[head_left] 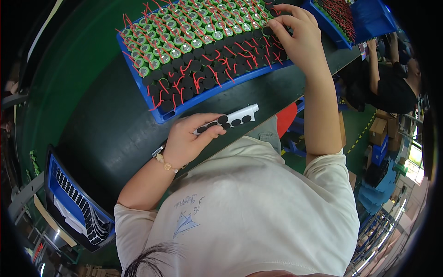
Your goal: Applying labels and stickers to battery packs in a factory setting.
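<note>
My left hand is closed round a white pen-shaped tube, together with a white strip of black round stickers lying along it. A blue tray holds rows of upright green cylindrical battery cells with red wires rising among them. Black discs cover the cell tops in the nearer rows; those farther back show bare metal tops. At the tray's far right, my right hand reaches over the cells, thumb and forefinger bent around a black disc on a cell top. The fingertips partly hide that spot.
A dark bench top carries the tray. Another blue tray of wired cells stands at the upper right, near another person. A blue bin at the lower left holds coiled strips of black discs. Cardboard boxes stand at right.
</note>
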Action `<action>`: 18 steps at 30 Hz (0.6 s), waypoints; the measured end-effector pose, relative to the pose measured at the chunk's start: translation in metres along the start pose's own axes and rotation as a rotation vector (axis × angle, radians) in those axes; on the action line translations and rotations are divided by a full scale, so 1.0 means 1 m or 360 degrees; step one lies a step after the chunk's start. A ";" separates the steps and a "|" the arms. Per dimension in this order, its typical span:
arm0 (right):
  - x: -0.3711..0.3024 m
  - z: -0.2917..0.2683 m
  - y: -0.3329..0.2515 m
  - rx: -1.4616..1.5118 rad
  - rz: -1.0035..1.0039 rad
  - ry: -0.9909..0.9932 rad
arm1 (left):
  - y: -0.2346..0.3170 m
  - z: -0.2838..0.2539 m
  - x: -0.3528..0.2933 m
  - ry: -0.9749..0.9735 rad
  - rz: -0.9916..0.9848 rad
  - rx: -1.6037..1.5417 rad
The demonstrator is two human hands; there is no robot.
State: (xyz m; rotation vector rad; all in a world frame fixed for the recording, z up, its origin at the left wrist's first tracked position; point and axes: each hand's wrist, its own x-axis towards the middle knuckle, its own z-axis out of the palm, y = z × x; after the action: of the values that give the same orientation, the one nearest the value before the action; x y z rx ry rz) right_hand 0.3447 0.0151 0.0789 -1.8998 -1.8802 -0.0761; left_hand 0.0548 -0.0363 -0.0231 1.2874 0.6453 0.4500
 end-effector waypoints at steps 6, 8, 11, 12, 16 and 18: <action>-0.012 0.006 0.032 -0.0185 -0.0160 0.0091 | 0.002 0.002 0.002 -0.0021 0.0015 0.0016; -0.014 0.006 0.038 -0.0260 -0.0300 0.0111 | 0.003 0.004 0.004 -0.0018 0.0019 -0.0007; -0.012 -0.002 0.004 0.0061 -0.0098 0.0146 | 0.003 0.004 0.003 0.0010 -0.0005 -0.0003; -0.013 -0.003 0.002 0.0047 -0.0107 0.0160 | 0.003 0.004 0.003 0.0009 -0.0005 -0.0002; -0.022 0.010 0.039 -0.0149 -0.0243 0.0142 | 0.004 0.005 0.004 -0.0003 0.0002 -0.0003; -0.023 0.012 0.041 -0.0138 -0.0202 0.0140 | 0.004 0.007 0.006 0.0004 -0.0004 -0.0009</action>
State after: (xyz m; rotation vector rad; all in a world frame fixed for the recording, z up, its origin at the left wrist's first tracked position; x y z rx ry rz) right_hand 0.3794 -0.0002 0.0486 -1.7999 -1.9645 -0.2813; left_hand 0.0636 -0.0365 -0.0190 1.2808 0.6476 0.4510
